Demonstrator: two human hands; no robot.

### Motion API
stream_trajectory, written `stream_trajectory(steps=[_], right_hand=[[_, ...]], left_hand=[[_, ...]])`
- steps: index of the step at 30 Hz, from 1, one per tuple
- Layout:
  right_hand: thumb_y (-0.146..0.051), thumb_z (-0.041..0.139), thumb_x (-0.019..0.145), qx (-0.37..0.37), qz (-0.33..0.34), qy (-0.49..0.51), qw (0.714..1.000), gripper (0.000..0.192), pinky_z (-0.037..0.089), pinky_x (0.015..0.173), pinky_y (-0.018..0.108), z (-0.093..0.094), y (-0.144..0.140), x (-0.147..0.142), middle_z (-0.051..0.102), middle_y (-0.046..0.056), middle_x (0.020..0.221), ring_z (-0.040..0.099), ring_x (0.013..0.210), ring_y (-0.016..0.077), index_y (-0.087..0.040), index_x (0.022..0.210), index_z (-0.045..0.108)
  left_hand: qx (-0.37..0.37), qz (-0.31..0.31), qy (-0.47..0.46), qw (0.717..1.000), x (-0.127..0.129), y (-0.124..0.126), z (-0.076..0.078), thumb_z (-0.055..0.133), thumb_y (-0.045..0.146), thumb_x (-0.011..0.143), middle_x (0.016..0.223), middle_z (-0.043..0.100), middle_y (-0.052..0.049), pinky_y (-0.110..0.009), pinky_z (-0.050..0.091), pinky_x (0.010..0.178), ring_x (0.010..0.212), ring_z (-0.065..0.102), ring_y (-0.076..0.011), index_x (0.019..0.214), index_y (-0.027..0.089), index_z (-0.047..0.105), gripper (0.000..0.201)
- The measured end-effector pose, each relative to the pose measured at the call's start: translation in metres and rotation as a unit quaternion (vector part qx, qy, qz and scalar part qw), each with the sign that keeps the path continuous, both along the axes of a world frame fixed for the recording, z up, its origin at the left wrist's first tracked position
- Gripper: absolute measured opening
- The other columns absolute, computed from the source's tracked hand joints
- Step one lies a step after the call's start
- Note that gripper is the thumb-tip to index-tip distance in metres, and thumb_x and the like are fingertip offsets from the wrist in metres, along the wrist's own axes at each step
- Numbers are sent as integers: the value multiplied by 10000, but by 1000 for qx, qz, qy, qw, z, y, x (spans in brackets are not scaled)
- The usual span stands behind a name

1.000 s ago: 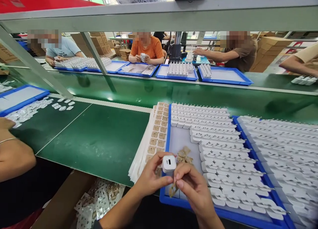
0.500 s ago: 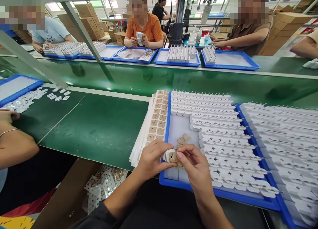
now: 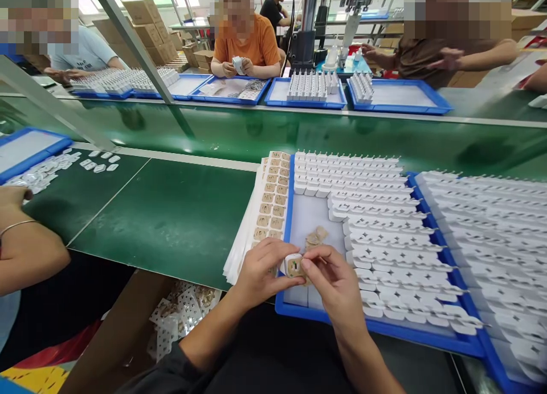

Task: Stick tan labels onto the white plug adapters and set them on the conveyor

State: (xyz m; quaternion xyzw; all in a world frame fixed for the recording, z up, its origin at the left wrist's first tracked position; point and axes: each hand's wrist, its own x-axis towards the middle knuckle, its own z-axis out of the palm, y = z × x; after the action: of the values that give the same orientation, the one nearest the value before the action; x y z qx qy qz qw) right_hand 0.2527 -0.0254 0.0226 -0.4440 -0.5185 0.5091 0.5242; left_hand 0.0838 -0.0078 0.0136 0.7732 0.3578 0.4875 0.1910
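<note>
My left hand grips a small white plastic housing between thumb and fingers, above the near left corner of the blue tray. On the housing's face lies a tan sticker with a dark slot and a bit of green showing in it. My right hand is closed in a pinch at the sticker's right edge; its fingertips cover the exact contact. Just beyond the hands, a loose heap of tan peeled pieces lies in the tray.
Rows of white housings with pins fill the tray's right side; a second full tray adjoins it. Sticker sheets are stacked left. A co-worker's arm rests at far left. A bag of scrap sits below. Co-workers sit across the green belt.
The tan sticker now shows flatter and more fully across the housing's face, which is turned more toward me. Both hands stay nearly in place. Across the belt, the right-hand co-worker's arms have lifted.
</note>
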Motion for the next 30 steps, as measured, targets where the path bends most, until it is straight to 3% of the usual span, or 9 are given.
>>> stream_trajectory(steps=[6,14,30], right_hand=[[-263,654,919,22,-9,-34,999,8,511,707,241,0,-1,-1,641,-20,828,626,770,131,-264,911,654],[-241,696,875,73,-69,-125,987,57,517,692,258,4,-5,-7,641,-24,805,637,742,134,-248,884,639],[-195,663,898,140,-78,-189,969,58,522,675,289,7,-5,-10,650,-12,810,632,727,145,-243,902,631]], left_hand=[[4,3,5,1000,0,-2,-1,781,387,800,977,751,-83,-330,550,818,910,681,-213,1168,182,648,441],[26,19,15,999,2,-3,4,716,385,865,965,757,-86,-325,559,808,898,691,-208,1153,177,650,362],[25,26,21,999,-1,-5,5,753,338,837,992,753,-96,-337,568,853,934,695,-218,1149,167,651,370]])
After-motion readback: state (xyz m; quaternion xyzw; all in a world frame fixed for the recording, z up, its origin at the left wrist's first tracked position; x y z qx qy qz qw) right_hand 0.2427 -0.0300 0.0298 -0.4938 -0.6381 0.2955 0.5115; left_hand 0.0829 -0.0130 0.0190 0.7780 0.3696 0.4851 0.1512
